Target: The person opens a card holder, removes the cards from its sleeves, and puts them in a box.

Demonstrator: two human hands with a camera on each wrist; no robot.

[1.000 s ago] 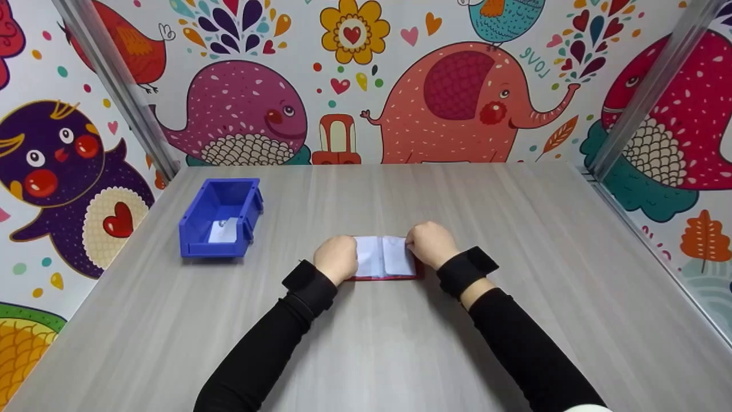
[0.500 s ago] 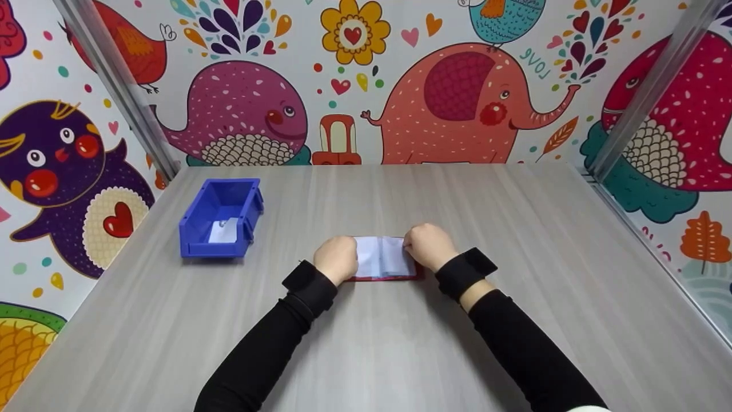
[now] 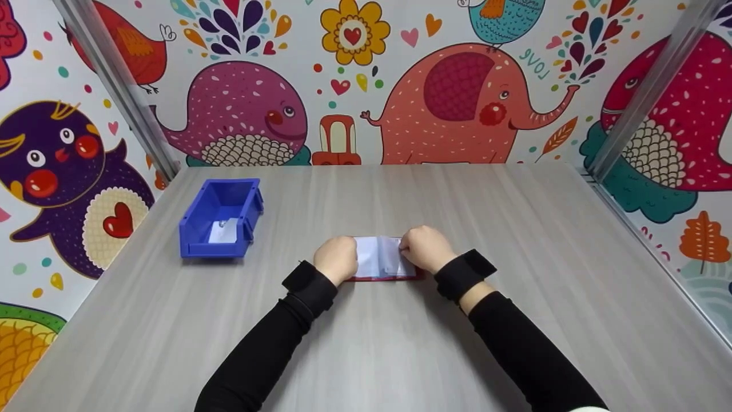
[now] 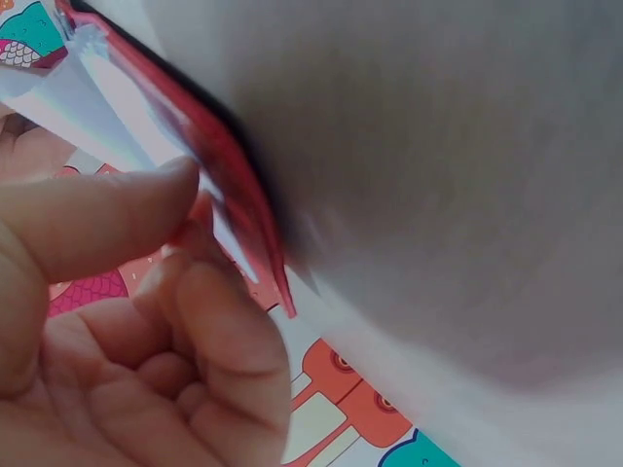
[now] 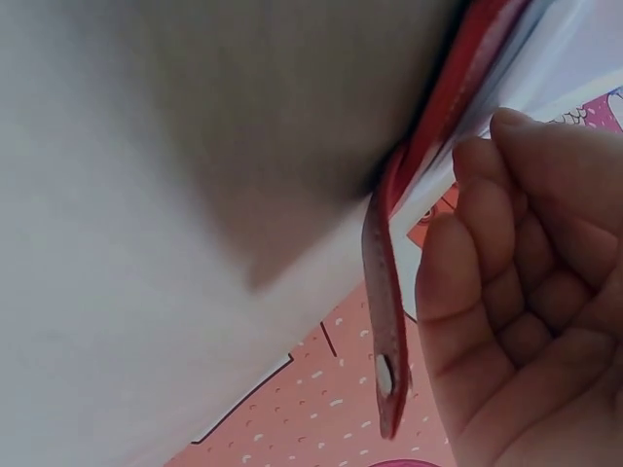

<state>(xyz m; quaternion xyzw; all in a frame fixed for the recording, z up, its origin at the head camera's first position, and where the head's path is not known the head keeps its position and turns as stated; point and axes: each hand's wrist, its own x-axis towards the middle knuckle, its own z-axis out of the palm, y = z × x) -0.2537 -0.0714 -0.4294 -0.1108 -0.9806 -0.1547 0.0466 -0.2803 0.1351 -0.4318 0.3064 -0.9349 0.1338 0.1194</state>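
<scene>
Left hand point(image 3: 336, 258) pinches red holder point(image 3: 368, 258) at nine o'clock, likely to brace it; right hand point(image 3: 428, 249), apart at three o'clock, pinches clear leaf point(image 3: 392, 257), seemingly to raise it.

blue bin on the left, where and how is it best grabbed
Probably by the low front wall of the blue bin, from the near side and above: that wall is nearest, and the open top leaves room to pinch it inside and out.

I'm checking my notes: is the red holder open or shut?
Open: the red holder shows its inner pages, and its strap extends unfastened in the right wrist view.
</scene>
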